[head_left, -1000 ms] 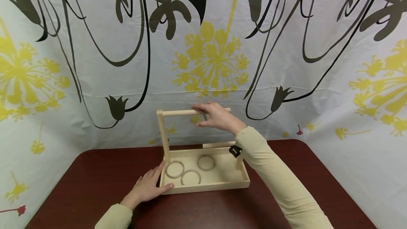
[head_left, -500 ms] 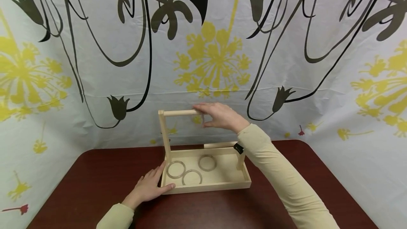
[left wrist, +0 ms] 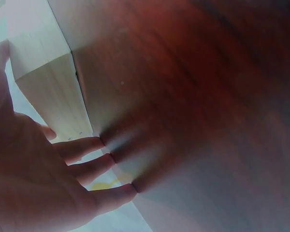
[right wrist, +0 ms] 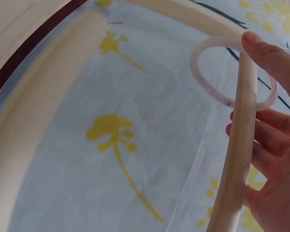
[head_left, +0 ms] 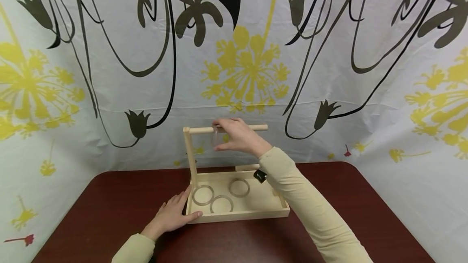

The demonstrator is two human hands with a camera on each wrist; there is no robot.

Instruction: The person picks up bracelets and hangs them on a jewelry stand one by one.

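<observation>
My right hand (head_left: pixel 239 136) pinches a translucent pale bangle (right wrist: pixel 195 67) between thumb and fingers. The bangle encircles the upper wooden rod (right wrist: pixel 232 159) of a display stand, near the rod's left part. In the head view the bangle (head_left: pixel 215 137) shows edge-on beside the fingertips. My left hand (head_left: pixel 170 216) rests at the left end of the stand's wooden tray (head_left: pixel 241 215), thumb over the front corner, fingers straight along the side. In the left wrist view, the left hand's (left wrist: pixel 34 169) fingertips meet the tabletop beside the tray wall.
Three more bangles lie flat in the tray, one bangle (head_left: pixel 239 197) apart from the other two. A left post (head_left: pixel 191 157) carries the upper rod, whose right end is free. A lower rod (head_left: pixel 246 168) sits behind. Beyond the dark red table (head_left: pixel 91 222) hangs a floral cloth (head_left: pixel 248 11).
My right hand has moved left along the upper rod with the bangle, after a slight shift to the right. The rod's right end shows again. My left hand stays in place.
</observation>
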